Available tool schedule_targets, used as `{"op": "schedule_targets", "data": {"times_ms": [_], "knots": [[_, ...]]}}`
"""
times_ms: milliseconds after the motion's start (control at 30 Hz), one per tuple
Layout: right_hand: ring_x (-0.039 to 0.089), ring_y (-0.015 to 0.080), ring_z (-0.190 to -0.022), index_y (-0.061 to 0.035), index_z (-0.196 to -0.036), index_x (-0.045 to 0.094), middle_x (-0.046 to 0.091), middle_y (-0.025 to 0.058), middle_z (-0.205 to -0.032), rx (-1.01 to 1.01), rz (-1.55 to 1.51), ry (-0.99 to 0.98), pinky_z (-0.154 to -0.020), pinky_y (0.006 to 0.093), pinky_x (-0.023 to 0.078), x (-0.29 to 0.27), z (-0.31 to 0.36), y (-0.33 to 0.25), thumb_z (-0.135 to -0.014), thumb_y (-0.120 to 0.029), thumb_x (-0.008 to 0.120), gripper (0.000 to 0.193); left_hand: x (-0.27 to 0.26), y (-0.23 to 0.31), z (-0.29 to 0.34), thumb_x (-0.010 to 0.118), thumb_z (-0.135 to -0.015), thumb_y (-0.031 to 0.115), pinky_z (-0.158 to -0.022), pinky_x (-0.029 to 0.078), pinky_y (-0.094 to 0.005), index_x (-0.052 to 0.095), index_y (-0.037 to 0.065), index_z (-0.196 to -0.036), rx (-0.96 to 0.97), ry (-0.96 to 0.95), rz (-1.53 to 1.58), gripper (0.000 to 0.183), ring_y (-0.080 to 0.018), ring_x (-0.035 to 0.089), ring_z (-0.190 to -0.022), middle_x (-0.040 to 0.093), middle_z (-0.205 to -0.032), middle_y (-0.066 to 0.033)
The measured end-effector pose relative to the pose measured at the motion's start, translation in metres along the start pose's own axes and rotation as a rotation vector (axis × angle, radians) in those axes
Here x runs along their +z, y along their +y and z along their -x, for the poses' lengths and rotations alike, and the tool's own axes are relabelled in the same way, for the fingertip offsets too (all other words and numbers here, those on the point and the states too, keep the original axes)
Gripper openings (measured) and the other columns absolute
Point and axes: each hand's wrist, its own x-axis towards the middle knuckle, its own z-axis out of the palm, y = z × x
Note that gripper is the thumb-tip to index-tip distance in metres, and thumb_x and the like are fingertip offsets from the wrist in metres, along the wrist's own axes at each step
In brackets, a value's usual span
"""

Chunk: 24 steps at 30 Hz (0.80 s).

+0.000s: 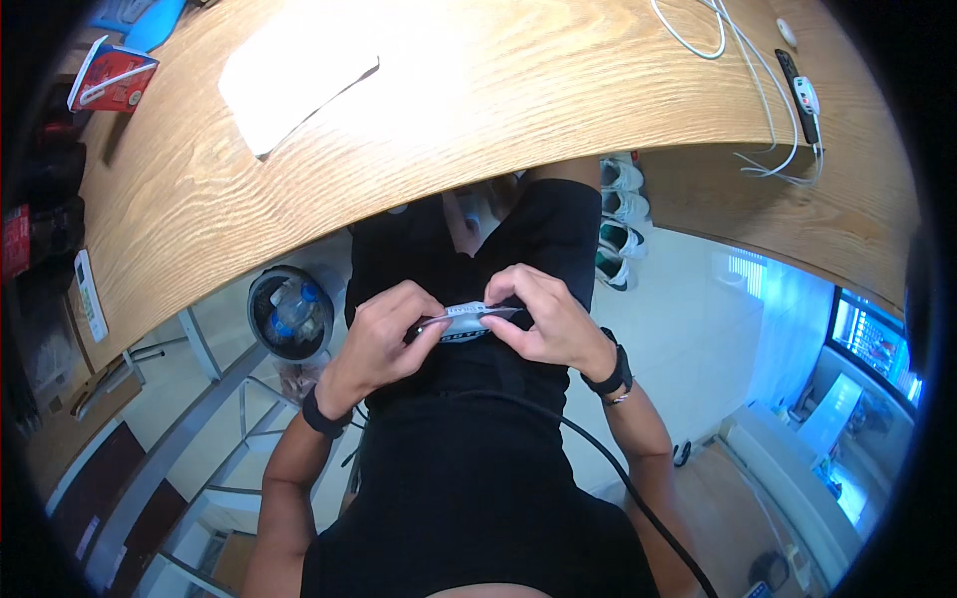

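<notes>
A: Holding what, and where?

B: Grasping a small silvery packet (465,323) with both hands, over black shorts (548,224), near the clock's centre.

A: Gripped how?

B: With the left hand (390,331), at nine o'clock from the packet: pinching one end between thumb and fingers. With the right hand (541,317), at three: pinching the other end likewise.

A: And round about?

B: See at twelve a wooden desk (478,120); at eleven, on it, a flat white thing (284,90) in glare; at two, on the floor, sneakers (626,206); at nine, past the left hand, a round bin (260,314) containing plastic bottles (291,317).
</notes>
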Motion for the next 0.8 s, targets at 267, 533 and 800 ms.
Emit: {"op": "schedule_targets", "data": {"times_ms": [267, 533, 800], "knots": [[0.061, 0.0302, -0.075, 0.0003, -0.088, 0.057, 0.058, 0.0135, -0.080, -0.212, 0.088, -0.043, -0.068, 0.0405, 0.050, 0.006, 0.007, 0.004, -0.079, 0.010, 0.065, 0.015, -0.006, 0.018, -0.007, 0.077, -0.080, 0.003, -0.067, 0.055, -0.0366, 0.065, 0.002, -0.092, 0.123, -0.073, -0.151, 0.017, -0.0286, 0.068, -0.076, 0.066, -0.088, -0.0120], [0.064, 0.0293, -0.080, 0.0005, -0.095, 0.063, 0.066, 0.0135, -0.089, -0.171, -0.003, 0.020, -0.071, 0.0392, 0.053, 0.015, 0.004, 0.000, -0.083, 0.006, 0.070, 0.015, -0.006, 0.020, -0.011, 0.080, -0.079, 0.003, -0.066, 0.053, -0.0372, 0.065, 0.003, -0.090, 0.187, -0.104, -0.226, 0.019, -0.0263, 0.067, -0.076, 0.065, -0.087, -0.0102], [0.067, 0.0297, -0.079, -0.0004, -0.092, 0.061, 0.068, 0.0126, -0.087, -0.210, 0.016, 0.011, -0.070, 0.0373, 0.055, 0.015, 0.002, 0.004, -0.073, 0.012, 0.072, 0.025, 0.003, 0.016, -0.009, 0.081, -0.081, 0.003, -0.063, 0.049, -0.0380, 0.065, 0.003, -0.090, 0.252, -0.058, -0.288, 0.018, -0.0265, 0.064, -0.073, 0.064, -0.085, -0.0101]]}}
